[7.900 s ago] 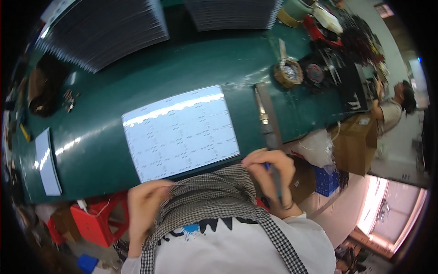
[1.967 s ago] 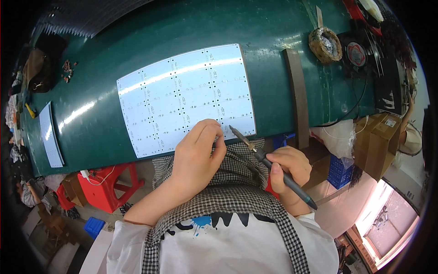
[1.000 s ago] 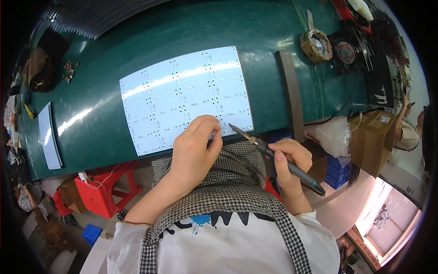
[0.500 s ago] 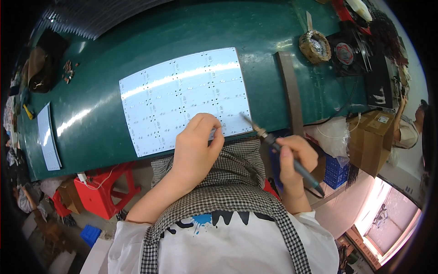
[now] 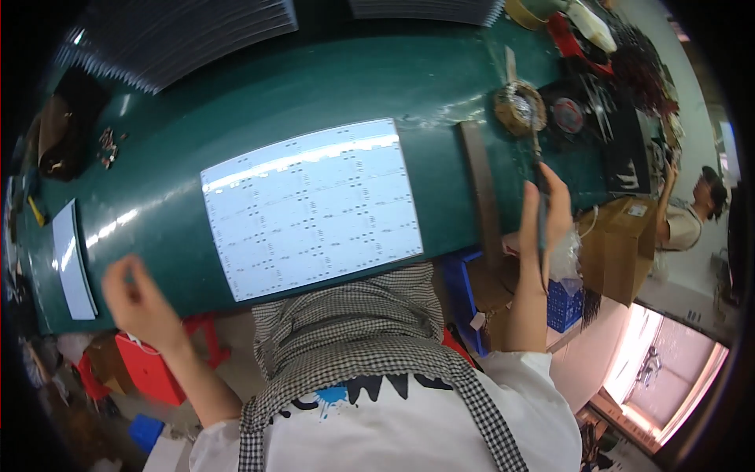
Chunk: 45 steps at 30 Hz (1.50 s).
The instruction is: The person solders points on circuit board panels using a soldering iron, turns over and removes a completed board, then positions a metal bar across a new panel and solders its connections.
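A large white circuit board panel (image 5: pixel 314 224) with rows of small dark marks lies flat on the green table. My right hand (image 5: pixel 546 216) is closed round a soldering iron (image 5: pixel 541 181), its metal end reaching over a round tin (image 5: pixel 511 114) of crumpled silvery material. Left of the panel, at the table's front edge, my left hand (image 5: pixel 143 307) is raised clear of the panel with fingers curled. Blur hides whether anything is in it. Closest to that hand is a thin white board or small stack of boards (image 5: pixel 75 263).
A dark bar (image 5: pixel 480 193) lies right of the panel. Beyond it are a black fan-like device (image 5: pixel 568 115) and a cardboard box (image 5: pixel 617 244). Ridged dark stacks (image 5: pixel 181 35) line the table's back. Small loose parts (image 5: pixel 108 148) lie at left; a red stool (image 5: pixel 149 370) stands below.
My left hand has left the panel and swung left. The right hand has carried the soldering iron from the panel's right edge up to the round tin. The view has shifted slightly.
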{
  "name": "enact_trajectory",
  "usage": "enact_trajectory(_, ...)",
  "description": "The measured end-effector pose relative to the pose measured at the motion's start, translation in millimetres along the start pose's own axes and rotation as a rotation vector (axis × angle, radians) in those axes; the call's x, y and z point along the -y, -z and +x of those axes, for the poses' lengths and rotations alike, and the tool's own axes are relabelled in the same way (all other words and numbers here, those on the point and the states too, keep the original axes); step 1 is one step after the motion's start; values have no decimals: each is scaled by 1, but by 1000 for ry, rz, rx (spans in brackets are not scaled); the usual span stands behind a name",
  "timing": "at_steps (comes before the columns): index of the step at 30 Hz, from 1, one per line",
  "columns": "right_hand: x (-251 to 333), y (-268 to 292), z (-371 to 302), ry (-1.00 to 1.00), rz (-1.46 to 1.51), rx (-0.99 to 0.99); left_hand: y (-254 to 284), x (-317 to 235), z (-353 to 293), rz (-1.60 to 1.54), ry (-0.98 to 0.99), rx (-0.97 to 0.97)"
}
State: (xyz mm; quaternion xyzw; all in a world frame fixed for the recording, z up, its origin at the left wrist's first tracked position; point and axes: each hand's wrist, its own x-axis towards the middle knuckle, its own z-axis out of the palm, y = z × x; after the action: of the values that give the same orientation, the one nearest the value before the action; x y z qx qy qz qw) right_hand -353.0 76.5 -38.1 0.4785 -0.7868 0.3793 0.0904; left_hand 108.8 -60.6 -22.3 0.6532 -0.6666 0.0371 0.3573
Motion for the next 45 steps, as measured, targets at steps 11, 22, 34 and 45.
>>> enact_trajectory(11,101,-21,-12,-70,530,237,-54,-77,45,-272,-303,160)
enact_trajectory(22,116,-45,-5,-123,591,274,-74,-128,20,-481,-112,743)
enact_trajectory(34,107,-55,-1,-174,664,357,-91,-159,24,-557,-286,828)
enact_trajectory(45,106,-50,4,-233,694,385,-105,-169,17,-461,-278,840)
